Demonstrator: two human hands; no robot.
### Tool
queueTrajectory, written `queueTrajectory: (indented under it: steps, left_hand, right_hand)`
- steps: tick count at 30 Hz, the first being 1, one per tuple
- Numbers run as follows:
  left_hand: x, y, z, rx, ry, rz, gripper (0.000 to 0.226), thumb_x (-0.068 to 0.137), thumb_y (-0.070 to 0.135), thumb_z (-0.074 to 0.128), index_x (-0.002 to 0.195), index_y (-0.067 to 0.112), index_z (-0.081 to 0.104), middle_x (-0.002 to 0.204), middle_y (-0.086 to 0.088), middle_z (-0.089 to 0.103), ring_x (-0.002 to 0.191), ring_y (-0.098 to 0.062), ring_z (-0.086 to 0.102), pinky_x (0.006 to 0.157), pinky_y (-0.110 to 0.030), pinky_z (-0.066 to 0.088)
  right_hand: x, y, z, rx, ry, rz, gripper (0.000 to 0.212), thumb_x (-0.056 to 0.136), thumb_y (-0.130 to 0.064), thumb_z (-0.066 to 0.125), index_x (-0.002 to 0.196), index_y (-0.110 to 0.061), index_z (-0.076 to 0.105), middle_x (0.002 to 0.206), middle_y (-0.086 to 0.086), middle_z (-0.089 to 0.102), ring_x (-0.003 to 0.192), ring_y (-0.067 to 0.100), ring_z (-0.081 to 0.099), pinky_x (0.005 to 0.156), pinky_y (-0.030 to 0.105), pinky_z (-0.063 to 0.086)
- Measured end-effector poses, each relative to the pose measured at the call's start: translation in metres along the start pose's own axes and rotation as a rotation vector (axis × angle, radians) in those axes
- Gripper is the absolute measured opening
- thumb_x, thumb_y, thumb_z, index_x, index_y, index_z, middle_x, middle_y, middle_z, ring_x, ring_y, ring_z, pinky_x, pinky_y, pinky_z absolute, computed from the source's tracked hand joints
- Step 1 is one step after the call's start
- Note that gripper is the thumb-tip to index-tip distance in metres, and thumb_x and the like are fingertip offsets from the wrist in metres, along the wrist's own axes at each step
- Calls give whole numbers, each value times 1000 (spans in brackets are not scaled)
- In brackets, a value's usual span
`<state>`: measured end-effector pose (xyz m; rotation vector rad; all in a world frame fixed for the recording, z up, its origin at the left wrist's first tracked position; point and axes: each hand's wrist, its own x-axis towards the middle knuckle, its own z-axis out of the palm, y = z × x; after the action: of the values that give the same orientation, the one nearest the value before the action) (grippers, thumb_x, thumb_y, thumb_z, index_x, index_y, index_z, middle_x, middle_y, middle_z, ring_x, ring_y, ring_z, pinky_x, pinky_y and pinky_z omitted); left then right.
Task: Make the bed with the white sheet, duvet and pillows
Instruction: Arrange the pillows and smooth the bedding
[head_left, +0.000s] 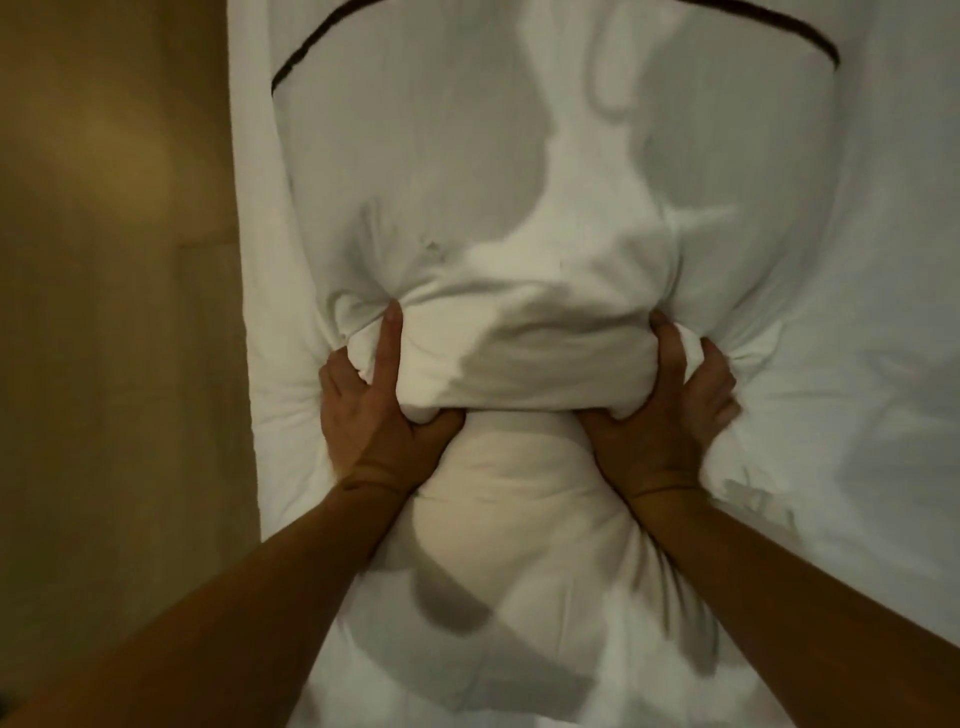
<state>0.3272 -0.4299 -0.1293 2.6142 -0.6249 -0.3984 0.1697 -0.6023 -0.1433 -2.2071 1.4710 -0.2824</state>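
Fingers of left hand (371, 410) and right hand (670, 410) clamp the bunched pillowcase (519, 358) mouth, likely drawing it over the pillow (519, 519) between them.

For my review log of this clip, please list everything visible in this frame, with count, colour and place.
pillow: one, white, centre, lying on the bed, its bare end nearest the camera
pillowcase: one, white, bunched over the pillow's far end, gripped at both sides
bed linen: white, filling the middle and right of the view; layers cannot be told apart
dark trim line: one, black, curving across the linen at the top
floor: tan, along the left edge
left hand: grips the bunched pillowcase's left side
right hand: grips its right side
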Motion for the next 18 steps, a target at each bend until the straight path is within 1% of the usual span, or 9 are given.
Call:
queueTrajectory:
  steps: [3, 6, 8, 9, 10, 12, 14, 16, 18]
  left_hand:
    - [-3, 2, -4, -4, 8, -19, 98, 67, 78, 48, 150, 55, 2, 124, -20, 45, 109, -41, 49, 88, -54, 48]
    - [-6, 12, -15, 0, -37, -78, 91, 72, 82, 45, 148, 59, 1, 129, -18, 46, 112, -41, 52, 93, -51, 47]
    - [-13, 23, -35, -11, -106, -78, 84, 80, 80, 47, 147, 61, 1, 136, -20, 47, 116, -43, 53, 95, -49, 45]
    - [-16, 29, -47, -32, -147, -67, 81, 82, 77, 48, 148, 60, 4, 139, -19, 49, 118, -42, 53, 96, -48, 45]
    - [-21, 36, -59, -72, -176, -54, 79, 85, 74, 50, 149, 57, 8, 139, -16, 52, 118, -40, 54, 97, -46, 44]
    - [-41, 55, -86, -175, -212, -4, 72, 90, 65, 53, 152, 48, 21, 138, -10, 57, 119, -35, 57, 99, -40, 44]
    - [-77, 75, -119, -249, -231, 56, 66, 93, 55, 56, 152, 40, 29, 142, -3, 55, 124, -29, 55, 102, -36, 42]
    - [-122, 91, -154, -337, -238, 53, 61, 93, 48, 60, 149, 40, 37, 141, 5, 56, 125, -20, 55, 102, -29, 42]
    - [-169, 107, -191, -465, -234, 32, 57, 92, 41, 65, 145, 40, 45, 135, 18, 55, 123, -6, 52, 100, -17, 38]
  right_hand:
    - [-1, -1, -5, 11, 3, -17, 92, 59, -82, 55, 140, -51, 25, 137, 13, 41, 125, 37, 40, 103, 55, 30]
    - [-3, -1, -21, -7, -43, -46, 91, 62, -85, 51, 142, -49, 27, 130, 13, 47, 118, 37, 48, 99, 50, 40]
    - [-4, -6, -46, 2, -150, -50, 86, 67, -83, 57, 142, -49, 32, 131, 12, 50, 114, 36, 54, 94, 46, 46]
    - [-4, -9, -60, 10, -222, -38, 82, 68, -82, 59, 139, -50, 35, 132, 9, 52, 114, 34, 56, 93, 43, 48]
    - [-6, -14, -78, 16, -273, -37, 76, 69, -81, 60, 134, -49, 40, 129, 4, 57, 112, 30, 60, 92, 41, 50]
    - [-19, -25, -114, 48, -333, -93, 64, 72, -75, 63, 125, -41, 52, 116, -2, 68, 104, 24, 66, 87, 40, 53]
    - [-48, -36, -159, 94, -366, -94, 54, 78, -62, 68, 124, -37, 58, 111, -2, 71, 100, 23, 67, 85, 38, 54]
    - [-91, -35, -209, 192, -336, -30, 44, 78, -52, 74, 119, -39, 63, 103, -8, 73, 91, 17, 69, 79, 33, 55]
    - [-138, -34, -263, 338, -262, 4, 28, 79, -47, 73, 105, -39, 69, 90, -17, 72, 80, 3, 67, 69, 29, 53]
